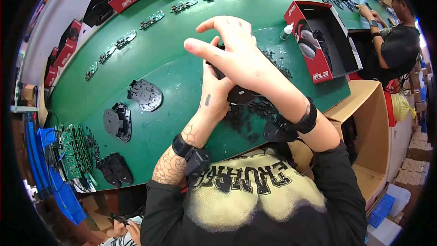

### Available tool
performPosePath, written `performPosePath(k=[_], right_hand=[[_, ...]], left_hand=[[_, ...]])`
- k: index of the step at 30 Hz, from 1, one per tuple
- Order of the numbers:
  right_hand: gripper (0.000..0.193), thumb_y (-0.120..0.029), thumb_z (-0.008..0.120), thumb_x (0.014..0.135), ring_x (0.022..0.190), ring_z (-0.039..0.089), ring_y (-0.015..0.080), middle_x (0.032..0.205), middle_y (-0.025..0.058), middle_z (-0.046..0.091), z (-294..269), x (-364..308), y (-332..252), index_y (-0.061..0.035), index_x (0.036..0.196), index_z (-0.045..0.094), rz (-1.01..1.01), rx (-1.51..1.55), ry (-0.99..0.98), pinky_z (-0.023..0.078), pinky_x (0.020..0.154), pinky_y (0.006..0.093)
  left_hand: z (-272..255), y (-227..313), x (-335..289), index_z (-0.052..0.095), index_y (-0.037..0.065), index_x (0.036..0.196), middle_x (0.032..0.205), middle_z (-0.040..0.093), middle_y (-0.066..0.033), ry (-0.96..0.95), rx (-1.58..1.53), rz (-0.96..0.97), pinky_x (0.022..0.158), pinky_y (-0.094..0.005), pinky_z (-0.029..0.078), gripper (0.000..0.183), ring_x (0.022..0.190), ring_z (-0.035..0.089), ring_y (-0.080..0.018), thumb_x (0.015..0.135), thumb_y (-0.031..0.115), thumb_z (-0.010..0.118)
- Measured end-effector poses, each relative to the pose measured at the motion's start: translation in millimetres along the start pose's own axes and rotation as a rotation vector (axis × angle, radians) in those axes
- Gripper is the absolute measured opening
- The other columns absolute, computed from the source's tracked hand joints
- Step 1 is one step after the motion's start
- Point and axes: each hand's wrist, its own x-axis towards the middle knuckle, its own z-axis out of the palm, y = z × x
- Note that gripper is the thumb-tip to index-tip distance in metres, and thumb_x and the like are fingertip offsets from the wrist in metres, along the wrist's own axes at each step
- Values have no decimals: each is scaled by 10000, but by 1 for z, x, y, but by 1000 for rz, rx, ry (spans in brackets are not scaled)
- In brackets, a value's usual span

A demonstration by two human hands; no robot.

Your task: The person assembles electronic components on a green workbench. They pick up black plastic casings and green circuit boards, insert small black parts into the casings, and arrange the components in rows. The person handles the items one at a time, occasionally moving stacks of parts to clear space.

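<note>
My left hand [213, 86] is closed around a black plastic part [220, 72], most of it hidden by my hands. Over it crosses my right hand [234, 50], its thumb and forefinger spread apart; its other fingers are largely out of sight, and whether it touches the part I cannot tell. Just below the hands a dark round piece [241, 95] shows beside a heap of small black parts [243, 120]. To the left lie two black plastic shells, one [145, 95] with its moulded inside up and another [117, 122] carrying a round black piece.
Small circuit boards [151, 19] line the far side of the green table [182, 36]. At right are a white bottle [287, 31], an open red-and-black box [314, 41] and a cardboard carton [364, 127]. Stacked green boards [75, 150] stand at left. A co-worker [396, 41] sits far right.
</note>
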Motion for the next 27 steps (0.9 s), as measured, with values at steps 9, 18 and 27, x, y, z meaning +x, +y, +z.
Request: performPosePath(k=[9, 18, 27], right_hand=[[523, -271, 740, 722, 1269, 472, 342, 1339, 166, 518, -48, -82, 30, -101, 1196, 600, -658, -20, 25, 280, 1090, 509], [565, -449, 564, 886, 1466, 24, 302, 1564, -4, 215, 28, -170, 75, -361, 1420, 402, -340, -663, -424, -39, 1126, 609], [556, -360, 599, 883, 1429, 217, 293, 1527, 47, 297, 24, -90, 82, -243, 1401, 434, -390, -604, -272, 104, 1126, 598]], left_hand=[[-34, 23, 21, 299, 119, 1411, 1218, 510, -123, 113, -187, 189, 924, -381, 508, 706, 1082, 565, -232, 811, 31, 661], [-69, 34, 26, 300, 145, 1420, 1227, 508, -118, 118, -213, 283, 940, -405, 498, 684, 1108, 556, -244, 825, 37, 622], [-77, 35, 26, 318, 145, 1414, 1231, 503, -104, 142, -250, 283, 953, -395, 487, 670, 1108, 550, -235, 828, 63, 632]])
